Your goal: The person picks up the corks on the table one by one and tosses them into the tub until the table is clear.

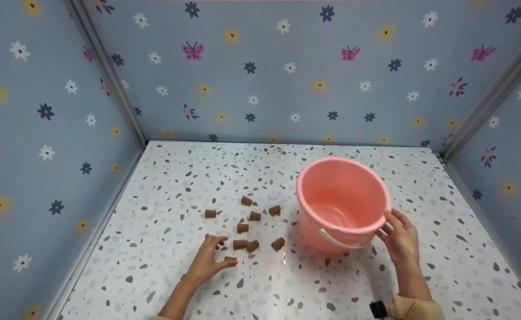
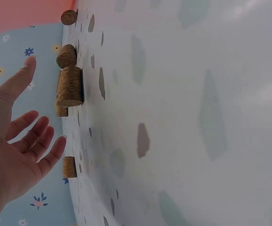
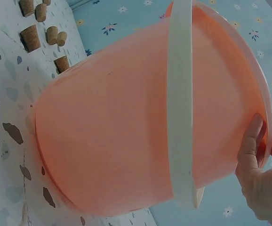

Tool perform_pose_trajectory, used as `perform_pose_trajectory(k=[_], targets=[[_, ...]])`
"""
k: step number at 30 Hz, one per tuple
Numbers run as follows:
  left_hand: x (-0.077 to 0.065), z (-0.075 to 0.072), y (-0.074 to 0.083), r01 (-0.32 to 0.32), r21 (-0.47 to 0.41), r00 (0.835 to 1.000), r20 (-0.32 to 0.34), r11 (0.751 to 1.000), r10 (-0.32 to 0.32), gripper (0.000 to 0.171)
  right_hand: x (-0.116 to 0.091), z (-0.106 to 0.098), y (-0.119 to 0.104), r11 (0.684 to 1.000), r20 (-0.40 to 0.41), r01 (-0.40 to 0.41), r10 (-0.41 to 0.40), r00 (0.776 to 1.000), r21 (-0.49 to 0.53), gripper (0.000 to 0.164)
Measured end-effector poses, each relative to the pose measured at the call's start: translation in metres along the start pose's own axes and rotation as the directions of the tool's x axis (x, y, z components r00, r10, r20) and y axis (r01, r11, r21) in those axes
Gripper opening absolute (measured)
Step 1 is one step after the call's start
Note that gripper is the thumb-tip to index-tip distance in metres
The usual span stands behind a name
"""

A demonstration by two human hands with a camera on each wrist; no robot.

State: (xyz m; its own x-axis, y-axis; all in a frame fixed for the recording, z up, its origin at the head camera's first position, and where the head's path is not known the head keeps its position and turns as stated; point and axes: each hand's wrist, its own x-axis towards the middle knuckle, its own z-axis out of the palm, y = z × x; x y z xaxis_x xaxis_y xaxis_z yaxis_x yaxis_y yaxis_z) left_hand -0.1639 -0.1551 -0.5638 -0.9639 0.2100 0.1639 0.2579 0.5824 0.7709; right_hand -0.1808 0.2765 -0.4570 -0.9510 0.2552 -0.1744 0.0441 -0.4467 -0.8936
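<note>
A pink plastic bucket (image 1: 327,240) with a white handle (image 1: 338,241) stands on the speckled tabletop, right of centre. Its visible inside holds nothing. My right hand (image 1: 401,238) grips the bucket's rim at the right side, thumb and fingers on either side of the rim in the right wrist view. Several brown corks (image 1: 242,228) lie scattered left of the bucket. My left hand (image 1: 207,260) hovers just left of the nearest cork (image 2: 70,87), thumb and fingers apart with nothing between them. The left wrist view shows its fingers loosely bent and spread.
The white tabletop (image 1: 153,240) has grey speckles. Blue panels with flowers and butterflies enclose it at the back (image 1: 264,89), the left (image 1: 42,133) and the right (image 1: 513,155). A black object (image 1: 378,309) sits by the right sleeve.
</note>
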Motion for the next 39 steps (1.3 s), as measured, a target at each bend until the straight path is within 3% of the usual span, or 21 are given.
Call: perform_pose_trajectory(k=[3, 7, 10, 12, 17, 20, 27, 39], targets=[[0.000, -0.001, -0.004, -0.007, -0.024, 1.000, 0.022, 1.000, 0.008, 0.058, 0.004, 0.000, 0.003, 1.000, -0.044, -0.020, 0.021, 0.999, 0.015, 0.033], [-0.001, -0.001, -0.009, 0.000, -0.038, 0.999, 0.048, 0.999, 0.001, 0.055, 0.044, -0.040, 0.035, 1.000, -0.028, 0.021, -0.021, 0.999, -0.013, 0.041], [-0.002, -0.001, -0.012, 0.000, -0.045, 0.998, 0.066, 0.999, 0.003, 0.052, 0.066, -0.062, 0.054, 0.999, -0.005, 0.042, -0.042, 0.999, 0.027, 0.041], [-0.002, 0.000, -0.013, 0.005, -0.046, 0.997, 0.079, 0.999, -0.002, 0.050, 0.060, -0.054, 0.049, 0.998, -0.022, 0.029, -0.028, 0.999, 0.053, 0.041], [-0.002, 0.001, -0.016, 0.028, -0.031, 0.995, 0.095, 0.999, -0.025, 0.045, 0.011, -0.004, 0.012, 0.990, -0.078, -0.011, 0.022, 0.997, 0.140, 0.034], [-0.002, 0.002, -0.016, 0.043, -0.021, 0.993, 0.107, 0.999, -0.041, 0.041, -0.001, 0.009, 0.001, 0.984, -0.101, -0.021, 0.039, 0.994, 0.176, 0.024], [-0.002, 0.003, -0.016, 0.066, -0.025, 0.990, 0.130, 0.998, -0.062, 0.034, 0.000, 0.008, 0.002, 0.980, -0.136, -0.028, 0.056, 0.989, 0.195, 0.029], [-0.003, 0.003, -0.017, 0.104, -0.056, 0.986, 0.134, 0.993, -0.095, 0.025, -0.002, 0.009, 0.003, 0.977, -0.123, -0.034, 0.060, 0.991, 0.209, 0.032]])
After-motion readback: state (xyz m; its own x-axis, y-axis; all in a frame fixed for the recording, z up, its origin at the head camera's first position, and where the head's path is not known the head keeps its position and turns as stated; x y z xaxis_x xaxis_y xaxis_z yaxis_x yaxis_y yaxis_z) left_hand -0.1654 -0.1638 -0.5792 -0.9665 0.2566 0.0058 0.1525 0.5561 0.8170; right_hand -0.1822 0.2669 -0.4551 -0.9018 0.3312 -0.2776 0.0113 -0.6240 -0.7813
